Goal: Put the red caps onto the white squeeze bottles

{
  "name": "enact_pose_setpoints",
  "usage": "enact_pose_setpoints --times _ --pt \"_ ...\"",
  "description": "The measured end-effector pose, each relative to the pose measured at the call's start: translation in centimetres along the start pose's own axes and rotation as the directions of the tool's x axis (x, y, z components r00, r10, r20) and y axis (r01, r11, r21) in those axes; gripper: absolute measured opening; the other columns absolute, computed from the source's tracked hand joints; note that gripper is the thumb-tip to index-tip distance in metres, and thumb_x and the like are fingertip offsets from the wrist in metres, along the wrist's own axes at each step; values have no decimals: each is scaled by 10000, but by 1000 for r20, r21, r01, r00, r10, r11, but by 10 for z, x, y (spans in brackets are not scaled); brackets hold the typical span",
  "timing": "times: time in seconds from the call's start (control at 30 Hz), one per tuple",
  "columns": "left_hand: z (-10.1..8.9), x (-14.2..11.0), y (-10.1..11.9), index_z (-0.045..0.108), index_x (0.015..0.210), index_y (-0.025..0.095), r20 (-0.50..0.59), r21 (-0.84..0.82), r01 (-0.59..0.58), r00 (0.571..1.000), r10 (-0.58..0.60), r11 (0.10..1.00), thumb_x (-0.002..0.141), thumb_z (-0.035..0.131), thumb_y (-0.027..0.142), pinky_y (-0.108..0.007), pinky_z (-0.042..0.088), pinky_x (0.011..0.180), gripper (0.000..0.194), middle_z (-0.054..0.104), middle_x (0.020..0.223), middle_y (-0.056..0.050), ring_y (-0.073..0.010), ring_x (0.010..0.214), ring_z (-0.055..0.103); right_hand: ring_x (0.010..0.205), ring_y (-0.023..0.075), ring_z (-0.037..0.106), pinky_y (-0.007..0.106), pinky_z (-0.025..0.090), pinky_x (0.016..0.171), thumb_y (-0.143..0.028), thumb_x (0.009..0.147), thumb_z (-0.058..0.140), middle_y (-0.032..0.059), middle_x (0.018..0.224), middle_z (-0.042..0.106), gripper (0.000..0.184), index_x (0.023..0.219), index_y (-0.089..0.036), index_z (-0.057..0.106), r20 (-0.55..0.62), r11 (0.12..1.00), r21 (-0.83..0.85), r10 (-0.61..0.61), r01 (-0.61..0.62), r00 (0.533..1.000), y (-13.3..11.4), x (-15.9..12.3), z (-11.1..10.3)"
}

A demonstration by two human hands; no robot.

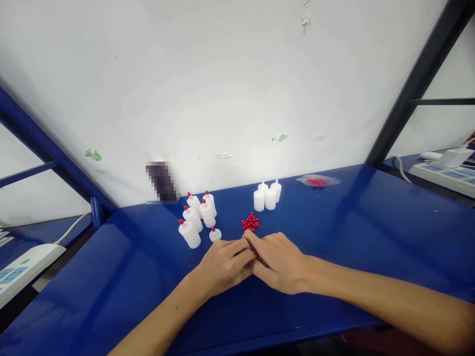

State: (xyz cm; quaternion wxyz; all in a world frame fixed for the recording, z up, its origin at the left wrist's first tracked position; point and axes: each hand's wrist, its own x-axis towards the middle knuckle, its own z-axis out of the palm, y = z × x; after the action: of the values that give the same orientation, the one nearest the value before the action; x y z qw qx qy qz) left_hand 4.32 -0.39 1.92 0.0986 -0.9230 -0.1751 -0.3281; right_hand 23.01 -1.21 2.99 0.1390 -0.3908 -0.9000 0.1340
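Observation:
My left hand (227,264) and my right hand (280,262) meet low over the blue table, fingertips pressed together. Both have their fingers curled closed, and whatever sits between them is hidden. Just beyond the fingertips lies a pile of small red caps (251,221). To the left of the pile stand several ribbed white pieces (189,232), apparently stacked nozzle lids, each topped by a red tip. One low white nozzle lid (215,235) with a red tip lies close to my left hand. Farther back, several white cylinders (270,198) with bare pointed tops stand grouped.
A clear plastic bag (318,181) with red caps rests near the wall at the back right. The blue table (371,237) meets a white wall behind. A blurred-out dark object (162,182) leans there. Power strips (31,269) lie beyond the frame posts on both sides.

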Motion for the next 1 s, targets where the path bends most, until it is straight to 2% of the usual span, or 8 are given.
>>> enact_pose_setpoints --times 0.23,0.5,0.6,0.67,0.73,0.83,0.9,1.0 --pt "-1 3 4 615 842 142 2 6 -30 1000 30 1000 954 501 190 -253 453 536 167 633 749 -46 -137 622 584 452 143 342 279 194 491 -221 830 404 -46 611 460 127 954 -204 385 -13 989 106 -99 99 995 5 0 -1" --pt "-5 0 -1 595 999 170 18 -24 56 998 -55 998 984 432 175 -238 422 545 164 670 837 -43 -132 691 627 481 124 423 240 283 509 -267 883 441 -83 616 441 299 1160 -187 365 -106 870 443 -190 218 976 17 2 4" --pt "-22 -3 -10 557 893 166 -42 72 103 994 -100 992 975 435 204 -242 397 522 152 634 686 -12 -124 555 579 540 132 488 244 329 560 -422 968 394 -62 649 509 387 1274 -185 376 -166 887 424 -123 183 978 26 6 3" --pt "-37 -2 -16 533 832 174 -123 199 224 972 -202 954 966 453 233 -239 373 502 167 602 607 8 -123 489 553 575 141 518 254 328 584 -427 990 364 -38 670 553 345 1230 -198 461 -195 955 290 -8 66 981 33 10 -1" --pt "-48 1 -19 541 845 179 -99 366 409 910 -402 836 971 449 274 -241 341 484 182 608 587 12 -140 465 566 571 148 530 258 304 572 -384 980 399 -28 650 575 280 1160 -212 528 -187 989 114 113 -93 976 41 14 -6" --pt "-57 7 -18 568 997 189 71 584 549 699 -711 598 991 396 324 -255 331 482 219 671 647 -13 -201 496 625 541 154 539 258 256 535 -323 937 466 -32 613 595 219 1113 -238 566 -126 979 -88 173 -185 977 49 18 -9" --pt "-56 10 -16 560 1084 197 157 650 553 574 -804 522 999 358 320 -271 370 508 251 703 713 -41 -249 574 672 542 158 560 258 238 523 -300 924 480 -37 615 618 202 1098 -256 575 -91 976 -149 150 -162 985 50 20 -7" --pt "-52 12 -14 550 1096 182 233 680 542 478 -847 493 1000 328 291 -308 435 556 266 713 774 -81 -297 675 702 596 169 615 259 241 526 -306 936 478 -30 691 677 203 1107 -277 582 -76 975 -192 97 -110 992 49 20 -3"
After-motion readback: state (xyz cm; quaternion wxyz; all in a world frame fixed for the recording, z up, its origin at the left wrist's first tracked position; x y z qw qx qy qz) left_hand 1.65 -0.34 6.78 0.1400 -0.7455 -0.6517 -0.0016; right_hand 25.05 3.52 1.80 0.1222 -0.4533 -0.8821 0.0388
